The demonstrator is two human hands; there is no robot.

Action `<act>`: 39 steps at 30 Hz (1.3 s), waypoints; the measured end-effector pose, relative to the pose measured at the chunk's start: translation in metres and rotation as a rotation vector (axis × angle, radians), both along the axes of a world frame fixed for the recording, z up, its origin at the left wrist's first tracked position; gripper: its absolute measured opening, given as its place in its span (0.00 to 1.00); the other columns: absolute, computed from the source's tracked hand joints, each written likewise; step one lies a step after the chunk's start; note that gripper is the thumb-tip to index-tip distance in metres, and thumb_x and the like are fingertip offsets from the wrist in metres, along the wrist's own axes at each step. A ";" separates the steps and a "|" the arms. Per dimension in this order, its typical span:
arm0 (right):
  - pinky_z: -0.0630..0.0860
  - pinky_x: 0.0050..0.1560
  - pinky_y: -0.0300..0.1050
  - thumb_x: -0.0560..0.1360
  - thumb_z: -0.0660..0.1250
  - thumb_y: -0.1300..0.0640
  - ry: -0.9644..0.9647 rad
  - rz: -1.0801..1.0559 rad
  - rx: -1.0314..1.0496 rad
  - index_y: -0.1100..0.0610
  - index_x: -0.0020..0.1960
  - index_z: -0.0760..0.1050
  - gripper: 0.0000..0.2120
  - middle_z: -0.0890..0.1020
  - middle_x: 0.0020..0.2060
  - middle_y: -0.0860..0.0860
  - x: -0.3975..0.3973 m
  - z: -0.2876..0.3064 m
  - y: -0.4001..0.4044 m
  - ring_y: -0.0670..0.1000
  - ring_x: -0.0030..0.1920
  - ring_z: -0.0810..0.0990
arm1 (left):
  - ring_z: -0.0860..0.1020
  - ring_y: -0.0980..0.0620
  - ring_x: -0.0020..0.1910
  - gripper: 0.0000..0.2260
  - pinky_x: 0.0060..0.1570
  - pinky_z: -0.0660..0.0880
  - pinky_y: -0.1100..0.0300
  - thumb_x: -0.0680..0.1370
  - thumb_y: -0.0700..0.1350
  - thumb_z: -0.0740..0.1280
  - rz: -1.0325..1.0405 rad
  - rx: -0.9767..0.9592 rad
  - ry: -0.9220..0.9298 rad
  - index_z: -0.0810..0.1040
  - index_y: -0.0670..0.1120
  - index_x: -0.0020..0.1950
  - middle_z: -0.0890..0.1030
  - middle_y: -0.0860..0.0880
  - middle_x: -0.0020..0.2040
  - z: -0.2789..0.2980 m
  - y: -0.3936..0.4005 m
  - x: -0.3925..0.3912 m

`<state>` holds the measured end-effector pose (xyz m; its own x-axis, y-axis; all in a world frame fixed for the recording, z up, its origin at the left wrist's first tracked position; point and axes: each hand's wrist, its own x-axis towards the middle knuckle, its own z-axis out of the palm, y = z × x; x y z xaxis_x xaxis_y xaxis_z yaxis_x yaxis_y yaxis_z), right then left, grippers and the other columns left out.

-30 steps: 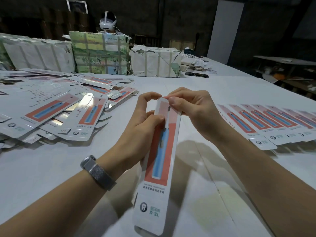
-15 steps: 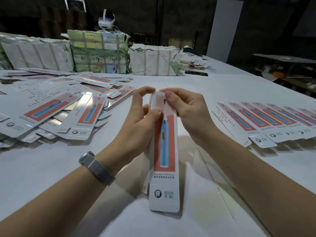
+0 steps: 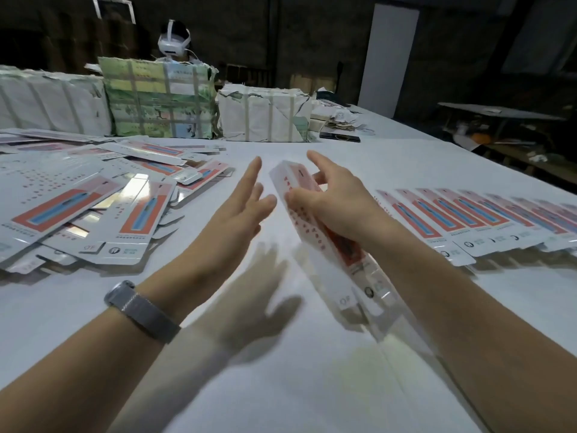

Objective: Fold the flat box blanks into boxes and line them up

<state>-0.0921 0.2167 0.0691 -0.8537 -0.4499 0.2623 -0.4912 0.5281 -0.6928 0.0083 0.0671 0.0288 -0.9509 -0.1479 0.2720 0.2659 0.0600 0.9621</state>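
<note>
Centrally, we hold one folded box (image 3: 315,220) tilted above the table (image 3: 312,385), our right hand (image 3: 337,204) gripping its upper half, likely to carry it. Left hand (image 3: 240,207): spread, empty. Row of finished boxes (image 3: 468,220), right; loose blanks (image 3: 93,201), left.

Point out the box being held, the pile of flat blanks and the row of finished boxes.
held box (image 3: 312,223): head view, white side panel.
pile of flat blanks (image 3: 142,214): head view, red print on a top blank.
row of finished boxes (image 3: 468,214): head view, red front panel mid-row.
</note>
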 end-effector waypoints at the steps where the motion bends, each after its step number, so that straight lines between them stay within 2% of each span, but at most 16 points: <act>1: 0.70 0.54 0.45 0.72 0.69 0.44 0.001 -0.065 0.091 0.44 0.78 0.58 0.38 0.75 0.66 0.51 -0.010 0.002 0.007 0.54 0.60 0.77 | 0.64 0.63 0.75 0.23 0.76 0.63 0.52 0.84 0.47 0.62 0.102 -0.031 -0.012 0.64 0.65 0.76 0.67 0.62 0.74 0.000 -0.001 -0.001; 4: 0.71 0.50 0.48 0.72 0.67 0.46 0.055 -0.267 0.411 0.47 0.69 0.68 0.26 0.78 0.62 0.52 -0.041 -0.001 0.031 0.57 0.58 0.75 | 0.75 0.59 0.66 0.16 0.72 0.70 0.47 0.82 0.38 0.63 0.309 -0.067 -0.006 0.77 0.59 0.61 0.78 0.55 0.65 0.001 -0.012 -0.002; 6: 0.71 0.56 0.52 0.73 0.65 0.47 0.084 -0.362 0.573 0.50 0.62 0.75 0.18 0.77 0.60 0.53 -0.058 -0.008 0.046 0.58 0.60 0.72 | 0.79 0.60 0.58 0.16 0.67 0.74 0.46 0.82 0.36 0.63 0.360 -0.045 0.005 0.80 0.58 0.54 0.82 0.56 0.57 0.000 -0.021 -0.003; 8: 0.66 0.61 0.56 0.75 0.63 0.47 0.099 -0.433 0.644 0.52 0.61 0.76 0.17 0.74 0.61 0.55 -0.068 -0.015 0.055 0.60 0.63 0.68 | 0.81 0.60 0.54 0.17 0.63 0.76 0.47 0.81 0.35 0.63 0.374 -0.050 0.009 0.82 0.58 0.50 0.84 0.56 0.51 -0.002 -0.029 -0.006; 12: 0.64 0.61 0.58 0.77 0.63 0.51 0.187 -0.488 0.667 0.52 0.64 0.74 0.16 0.70 0.63 0.55 -0.078 -0.022 0.062 0.59 0.64 0.66 | 0.81 0.60 0.51 0.21 0.58 0.77 0.47 0.80 0.35 0.64 0.373 -0.079 -0.005 0.84 0.62 0.44 0.85 0.58 0.48 -0.008 -0.037 -0.012; 16: 0.66 0.59 0.55 0.78 0.64 0.52 0.253 -0.485 0.687 0.51 0.65 0.73 0.16 0.70 0.63 0.55 -0.077 -0.021 0.059 0.58 0.63 0.67 | 0.81 0.60 0.49 0.14 0.53 0.78 0.49 0.73 0.42 0.66 0.399 -0.086 0.001 0.84 0.62 0.43 0.85 0.58 0.46 -0.005 -0.034 -0.009; 20: 0.68 0.55 0.51 0.77 0.64 0.50 0.420 -0.385 0.464 0.51 0.63 0.75 0.15 0.73 0.60 0.52 -0.059 -0.016 0.042 0.57 0.62 0.69 | 0.80 0.57 0.49 0.09 0.52 0.77 0.51 0.69 0.46 0.65 0.444 -0.136 -0.004 0.82 0.57 0.44 0.84 0.55 0.46 0.006 -0.029 -0.006; 22: 0.68 0.49 0.47 0.76 0.65 0.51 0.482 -0.251 0.313 0.50 0.60 0.77 0.13 0.74 0.53 0.49 -0.043 -0.019 0.026 0.54 0.59 0.71 | 0.78 0.53 0.48 0.08 0.55 0.75 0.51 0.72 0.43 0.66 0.533 -0.303 -0.006 0.80 0.53 0.48 0.83 0.51 0.50 0.007 -0.036 -0.006; 24: 0.67 0.46 0.46 0.75 0.66 0.52 0.516 -0.132 0.236 0.50 0.57 0.79 0.11 0.70 0.46 0.45 -0.026 -0.023 0.013 0.51 0.53 0.72 | 0.76 0.47 0.55 0.11 0.58 0.71 0.52 0.76 0.41 0.67 0.664 -0.638 -0.107 0.78 0.49 0.58 0.81 0.47 0.57 0.003 -0.053 -0.006; 26: 0.68 0.44 0.46 0.75 0.67 0.52 0.545 -0.042 0.205 0.50 0.54 0.80 0.09 0.70 0.43 0.44 -0.013 -0.026 0.003 0.49 0.48 0.72 | 0.71 0.39 0.65 0.19 0.65 0.67 0.47 0.77 0.46 0.66 0.731 -0.977 -0.351 0.72 0.50 0.69 0.76 0.43 0.66 -0.001 -0.072 -0.003; 27: 0.69 0.44 0.46 0.75 0.67 0.53 0.560 -0.010 0.198 0.50 0.53 0.80 0.08 0.71 0.41 0.44 -0.008 -0.027 0.000 0.49 0.46 0.71 | 0.68 0.37 0.69 0.22 0.69 0.63 0.43 0.78 0.49 0.65 0.730 -1.078 -0.490 0.69 0.51 0.71 0.73 0.43 0.69 -0.003 -0.080 0.000; 29: 0.69 0.43 0.46 0.75 0.68 0.53 0.581 0.033 0.194 0.50 0.52 0.80 0.07 0.73 0.40 0.44 -0.001 -0.029 -0.005 0.48 0.43 0.71 | 0.64 0.34 0.72 0.24 0.71 0.59 0.39 0.78 0.53 0.62 0.693 -1.146 -0.677 0.64 0.51 0.73 0.70 0.43 0.71 -0.008 -0.090 0.006; 31: 0.69 0.42 0.46 0.75 0.69 0.53 0.581 0.060 0.199 0.50 0.51 0.81 0.06 0.73 0.39 0.45 0.001 -0.031 -0.008 0.48 0.42 0.71 | 0.65 0.33 0.71 0.24 0.69 0.63 0.41 0.80 0.54 0.60 0.678 -1.186 -0.708 0.63 0.50 0.75 0.70 0.43 0.71 -0.012 -0.093 0.009; 33: 0.69 0.42 0.46 0.75 0.69 0.53 0.577 0.081 0.202 0.50 0.51 0.81 0.06 0.74 0.39 0.45 0.002 -0.033 -0.009 0.48 0.40 0.70 | 0.72 0.35 0.65 0.21 0.57 0.69 0.48 0.82 0.53 0.59 0.692 -1.278 -0.639 0.64 0.49 0.74 0.75 0.44 0.66 -0.012 -0.094 0.010; 35: 0.68 0.41 0.45 0.75 0.68 0.53 0.573 0.097 0.204 0.49 0.50 0.81 0.05 0.74 0.38 0.44 0.002 -0.035 -0.010 0.48 0.39 0.70 | 0.76 0.38 0.56 0.17 0.44 0.68 0.52 0.82 0.51 0.60 0.709 -1.331 -0.565 0.67 0.48 0.70 0.77 0.45 0.54 -0.010 -0.093 0.008; 39: 0.69 0.40 0.45 0.75 0.69 0.53 0.567 0.113 0.207 0.49 0.50 0.81 0.05 0.75 0.37 0.44 0.004 -0.039 -0.012 0.47 0.38 0.71 | 0.76 0.37 0.52 0.11 0.40 0.66 0.51 0.80 0.44 0.62 0.684 -1.362 -0.533 0.70 0.46 0.63 0.66 0.49 0.40 -0.010 -0.084 0.004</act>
